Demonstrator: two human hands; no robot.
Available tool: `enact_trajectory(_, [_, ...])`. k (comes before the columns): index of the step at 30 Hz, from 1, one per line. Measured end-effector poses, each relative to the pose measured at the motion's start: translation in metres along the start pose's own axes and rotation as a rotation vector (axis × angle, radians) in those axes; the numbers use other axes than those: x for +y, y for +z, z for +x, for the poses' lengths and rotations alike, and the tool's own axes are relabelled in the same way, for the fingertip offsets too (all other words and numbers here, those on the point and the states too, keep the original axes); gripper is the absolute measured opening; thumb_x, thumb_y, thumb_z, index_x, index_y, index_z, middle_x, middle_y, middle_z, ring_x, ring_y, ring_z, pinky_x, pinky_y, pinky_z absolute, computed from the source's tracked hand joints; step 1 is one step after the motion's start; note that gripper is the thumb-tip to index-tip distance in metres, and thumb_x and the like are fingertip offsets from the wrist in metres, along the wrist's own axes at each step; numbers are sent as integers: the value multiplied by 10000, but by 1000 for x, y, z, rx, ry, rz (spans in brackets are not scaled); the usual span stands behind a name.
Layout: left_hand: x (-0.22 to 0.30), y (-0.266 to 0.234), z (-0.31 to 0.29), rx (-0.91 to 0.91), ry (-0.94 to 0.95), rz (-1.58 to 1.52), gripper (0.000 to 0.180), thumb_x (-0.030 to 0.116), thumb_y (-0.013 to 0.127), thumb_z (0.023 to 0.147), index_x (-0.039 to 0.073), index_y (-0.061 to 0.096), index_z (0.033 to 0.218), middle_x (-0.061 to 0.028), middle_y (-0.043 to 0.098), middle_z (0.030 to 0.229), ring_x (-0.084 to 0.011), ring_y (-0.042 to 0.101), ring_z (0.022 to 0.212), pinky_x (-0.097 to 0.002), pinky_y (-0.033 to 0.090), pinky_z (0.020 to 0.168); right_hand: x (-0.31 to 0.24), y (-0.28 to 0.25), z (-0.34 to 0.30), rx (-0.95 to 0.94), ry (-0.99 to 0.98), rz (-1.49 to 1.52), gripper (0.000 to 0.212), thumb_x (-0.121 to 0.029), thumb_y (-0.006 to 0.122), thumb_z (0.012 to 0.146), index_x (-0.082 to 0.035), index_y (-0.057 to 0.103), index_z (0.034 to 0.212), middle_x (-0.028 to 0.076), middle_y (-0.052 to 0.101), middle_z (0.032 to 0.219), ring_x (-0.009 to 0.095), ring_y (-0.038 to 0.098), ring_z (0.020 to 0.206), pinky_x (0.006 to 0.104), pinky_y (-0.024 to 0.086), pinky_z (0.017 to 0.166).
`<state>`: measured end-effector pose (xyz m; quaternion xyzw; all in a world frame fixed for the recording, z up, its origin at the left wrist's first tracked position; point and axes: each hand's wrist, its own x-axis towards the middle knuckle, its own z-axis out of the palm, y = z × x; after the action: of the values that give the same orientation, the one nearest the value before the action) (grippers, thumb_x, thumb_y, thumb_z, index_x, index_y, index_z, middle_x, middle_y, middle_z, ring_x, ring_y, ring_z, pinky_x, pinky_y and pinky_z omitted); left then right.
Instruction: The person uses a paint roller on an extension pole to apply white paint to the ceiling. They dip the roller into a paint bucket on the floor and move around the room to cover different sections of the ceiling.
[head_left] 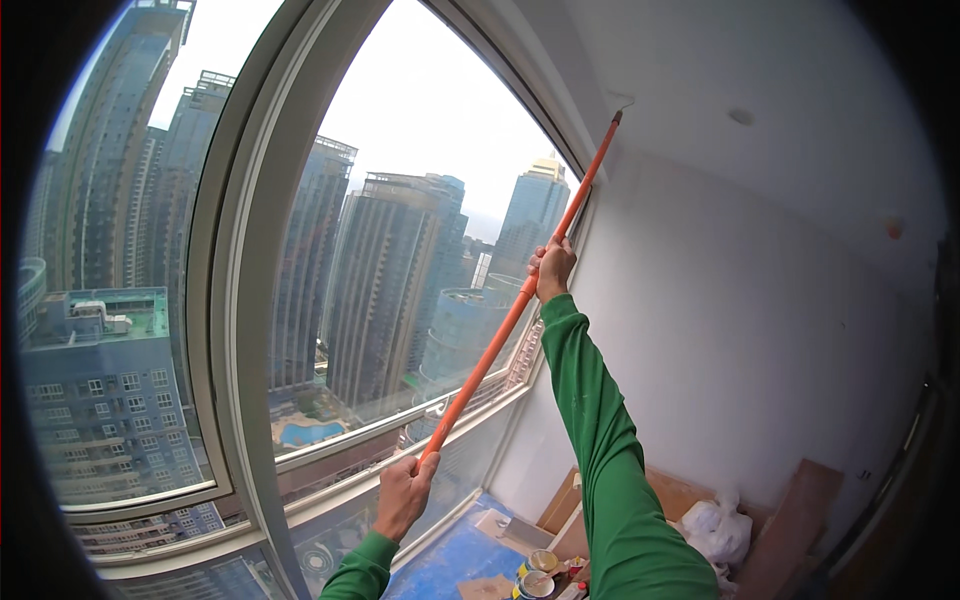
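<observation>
A long orange extension pole (483, 362) slants up from lower left toward the white ceiling (690, 60). Low on the pole, near its bottom end, my left hand (404, 497) is wrapped round it. Farther up, just above a joint in the shaft, my right hand (553, 267) grips it with the arm stretched out. At the top, past a dark tip, a thin bent wire frame sits close to the ceiling by the window's upper corner. Whatever the frame carries hardly stands out against the white.
Tall window panes in a grey frame (247, 270) run along the left, with towers outside. A pale wall (740, 320) stands ahead. Below lie blue floor sheeting (440, 560), open paint cans (537, 583), wooden boards (800, 510) and a white plastic bag (718, 528).
</observation>
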<state>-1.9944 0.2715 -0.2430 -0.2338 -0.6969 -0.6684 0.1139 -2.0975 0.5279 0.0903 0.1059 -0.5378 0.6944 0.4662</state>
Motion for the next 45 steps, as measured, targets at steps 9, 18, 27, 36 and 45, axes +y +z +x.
enact_trajectory(9, [-40, -50, -52, 168, -2, 56, 492, 401, 641, 906, -32, 579, 680, -112, 419, 507, -171, 378, 475, -368, 314, 469, 18, 51, -95, -101, -4, 65, 157, -166, 363, 1033, -122, 434, 1165, 1, 402, 684, 82, 363, 425, 269, 325, 369])
enact_trajectory(18, [-93, -104, -101, 235, -6, -14, 460, 321, 652, 896, -19, 505, 623, -48, 372, 497, -110, 337, 490, -343, 265, 451, 13, 108, -195, -136, -13, 64, 276, -186, 370, 1055, -140, 403, 1325, -19, 392, 673, 58, 343, 424, 245, 289, 364])
enact_trajectory(27, [-116, -147, -148, 236, -27, -96, 410, 299, 629, 918, 3, 543, 648, 5, 451, 517, -77, 392, 505, -295, 290, 454, 12, 145, -270, -196, -38, 16, 512, -229, 375, 1060, -122, 198, 1529, -13, 384, 683, 55, 364, 428, 235, 340, 347])
enact_trajectory(36, [-141, -184, -187, 276, 70, -7, 382, 351, 540, 959, 1, 626, 833, -136, 516, 654, -229, 492, 627, -407, 397, 590, 6, 183, -335, -275, -117, -18, 520, -252, 391, 1060, -93, 207, 1520, -15, 411, 667, 44, 407, 417, 211, 359, 324])
enact_trajectory(45, [-153, -205, -217, 245, 99, 20, 392, 345, 515, 965, 8, 600, 783, -144, 489, 626, -233, 481, 593, -428, 375, 557, -5, 202, -389, -345, -115, -21, 552, -288, 389, 1061, -104, 168, 1532, -19, 385, 653, 37, 365, 421, 206, 349, 355])
